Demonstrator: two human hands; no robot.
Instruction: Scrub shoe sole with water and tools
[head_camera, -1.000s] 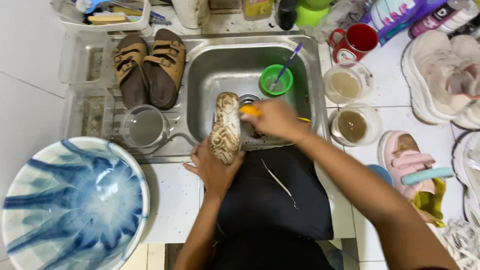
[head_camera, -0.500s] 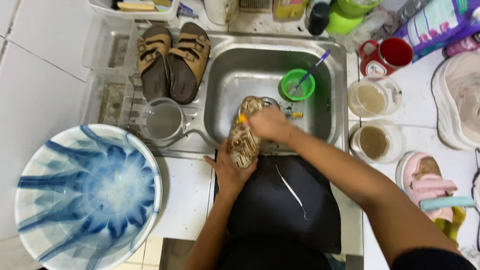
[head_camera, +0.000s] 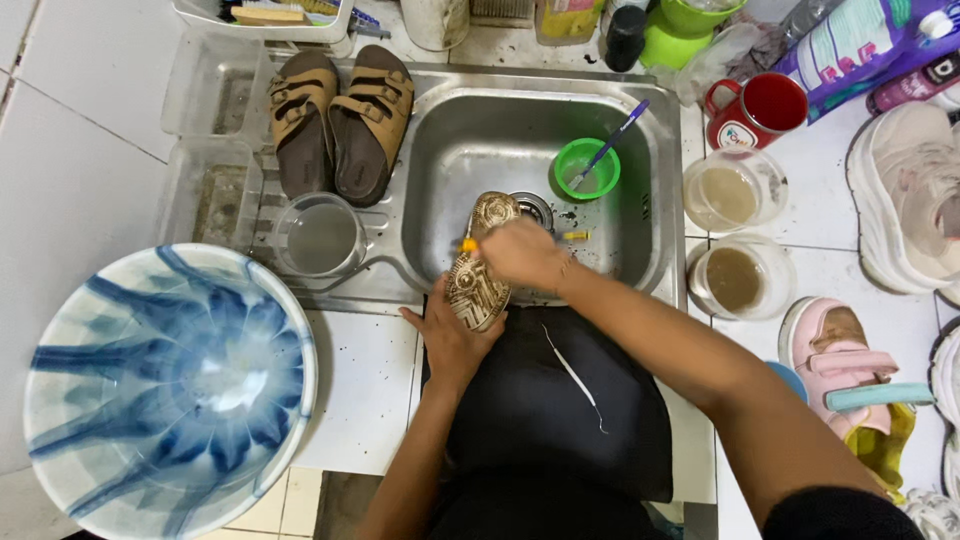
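Note:
My left hand (head_camera: 452, 340) grips the heel end of a small shoe (head_camera: 480, 265) held sole-up over the front edge of the steel sink (head_camera: 440, 140). The tan patterned sole faces me. My right hand (head_camera: 522, 255) is closed around a yellow-handled brush (head_camera: 470, 244), pressed against the middle of that sole. The brush head is hidden under my fingers.
A green cup with a purple brush (head_camera: 586, 168) stands in the sink. Brown sandals (head_camera: 345, 120) and a glass of water (head_camera: 320, 236) rest on the drainboard. A large blue-white basin (head_camera: 160, 390) sits left. Two murky cups (head_camera: 735, 275), a red mug (head_camera: 760, 108) and pink and white shoes (head_camera: 835, 350) lie right.
My right hand has slid the brush back along the sole toward me. The view has shifted slightly, so everything sits a little further right and lower.

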